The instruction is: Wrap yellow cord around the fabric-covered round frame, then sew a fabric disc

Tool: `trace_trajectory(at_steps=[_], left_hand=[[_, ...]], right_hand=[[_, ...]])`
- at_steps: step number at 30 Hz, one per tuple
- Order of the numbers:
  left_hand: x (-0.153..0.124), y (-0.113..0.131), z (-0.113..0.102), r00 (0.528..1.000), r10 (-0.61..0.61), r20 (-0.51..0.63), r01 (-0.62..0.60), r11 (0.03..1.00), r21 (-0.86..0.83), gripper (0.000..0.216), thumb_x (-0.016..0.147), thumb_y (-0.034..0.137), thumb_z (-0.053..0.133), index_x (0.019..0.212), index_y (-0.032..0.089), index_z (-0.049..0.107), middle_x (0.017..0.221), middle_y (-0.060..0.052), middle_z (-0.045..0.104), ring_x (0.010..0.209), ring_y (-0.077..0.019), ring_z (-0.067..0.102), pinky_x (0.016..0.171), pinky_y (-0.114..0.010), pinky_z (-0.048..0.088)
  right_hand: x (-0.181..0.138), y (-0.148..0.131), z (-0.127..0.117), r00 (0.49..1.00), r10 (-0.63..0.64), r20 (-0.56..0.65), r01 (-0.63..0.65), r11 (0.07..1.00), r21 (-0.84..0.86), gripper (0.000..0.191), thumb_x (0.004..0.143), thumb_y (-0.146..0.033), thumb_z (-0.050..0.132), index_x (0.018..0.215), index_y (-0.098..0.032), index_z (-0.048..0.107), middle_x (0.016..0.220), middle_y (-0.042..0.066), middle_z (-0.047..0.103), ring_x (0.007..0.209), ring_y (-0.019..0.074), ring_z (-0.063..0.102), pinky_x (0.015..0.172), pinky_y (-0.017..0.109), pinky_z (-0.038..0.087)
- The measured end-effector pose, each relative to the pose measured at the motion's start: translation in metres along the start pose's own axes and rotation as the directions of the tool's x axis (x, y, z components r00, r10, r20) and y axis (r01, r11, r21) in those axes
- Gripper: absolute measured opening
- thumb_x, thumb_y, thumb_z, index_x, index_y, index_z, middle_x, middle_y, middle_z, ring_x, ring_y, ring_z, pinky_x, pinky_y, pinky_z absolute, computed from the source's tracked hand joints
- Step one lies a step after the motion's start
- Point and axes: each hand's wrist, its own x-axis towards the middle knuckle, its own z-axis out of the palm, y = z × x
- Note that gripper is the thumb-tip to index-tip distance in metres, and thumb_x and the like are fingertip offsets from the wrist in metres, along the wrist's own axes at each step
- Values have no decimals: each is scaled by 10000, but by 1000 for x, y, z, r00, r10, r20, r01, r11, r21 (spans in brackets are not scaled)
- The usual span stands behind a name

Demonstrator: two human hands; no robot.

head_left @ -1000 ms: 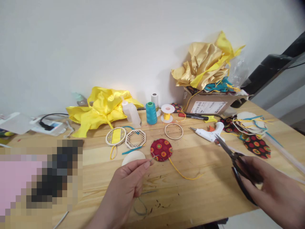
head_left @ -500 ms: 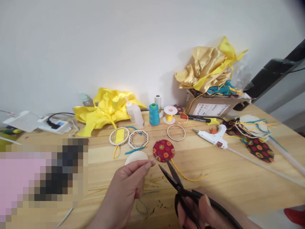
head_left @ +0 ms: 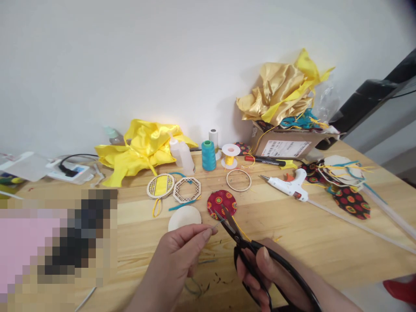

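Between thumb and forefinger, my left hand (head_left: 182, 255) pinches a thin blue-grey thread (head_left: 218, 224), whose end sticks out to the right. A length of it also shows below the hand. My right hand (head_left: 260, 273) is wrapped round the handles of black scissors (head_left: 238, 237). The blades are parted, and their tips are at the thread's end, just over the lower part of a red patterned fabric disc (head_left: 224, 200). From that disc a yellow cord runs right, partly hidden by the scissors. A plain pale disc (head_left: 184, 216) lies behind my left hand.
Two wooden lattice pieces, a round one (head_left: 160, 185) and an octagonal one (head_left: 187, 190), lie left of centre. Behind are a blue thread cone (head_left: 208, 156) and a yellow spool (head_left: 230, 157). A glue gun (head_left: 289, 185), a wooden ring (head_left: 238, 180) and a filled box (head_left: 286, 145) are to the right.
My right hand has brought the scissors up and left, so the blades now reach the thread. My left hand has shifted slightly right and down, still pinching it.
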Motion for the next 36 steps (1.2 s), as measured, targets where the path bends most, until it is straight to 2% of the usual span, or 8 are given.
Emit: trace_trajectory(at_steps=[5,13,27,31,34,36], left_hand=[[0,0,1,1000,-5,-5,5,1000,0,344,682,425,665,834,119,693,389,101,273,405,-55,180,405,-217,124],[0,-1,2,1000,-2,-2,2,1000,-8,339,674,427,671,827,125,696,384,100,280,403,-54,176,407,-220,115],[1,-1,2,1000,16,-6,-16,1000,-10,313,675,411,673,816,133,706,377,97,289,392,-52,193,390,-204,148],[0,-2,2,1000,2,-17,-3,1000,-17,309,680,405,674,823,132,700,381,100,281,395,-49,189,389,-199,146],[2,-1,2,1000,8,-28,-11,996,-94,276,688,383,677,804,133,690,383,103,276,396,-45,176,385,-195,133],[4,-1,0,999,12,-43,-21,979,-202,245,696,363,675,790,137,680,389,108,263,398,-42,156,380,-191,128]], right_hand=[[2,8,-2,1000,-23,-6,23,1000,10,613,820,-671,240,863,-140,544,599,-15,457,451,62,461,412,160,350],[0,2,-2,999,4,-39,-5,1000,-18,590,804,-671,298,837,-132,536,598,-16,439,438,60,438,391,166,359],[3,1,-2,999,37,-4,-37,992,124,567,740,-706,385,747,-150,492,519,-64,353,392,32,339,353,135,353],[4,4,-3,999,45,-8,-44,990,131,559,735,-703,396,742,-152,490,496,-72,345,370,32,316,336,137,312],[1,-7,-4,993,120,-8,-120,993,13,434,757,-587,469,694,-158,498,450,-81,331,358,38,305,333,146,258],[-3,-22,-4,978,206,-28,-208,954,-217,273,736,-405,553,629,-157,515,465,-65,389,407,46,341,360,149,240]])
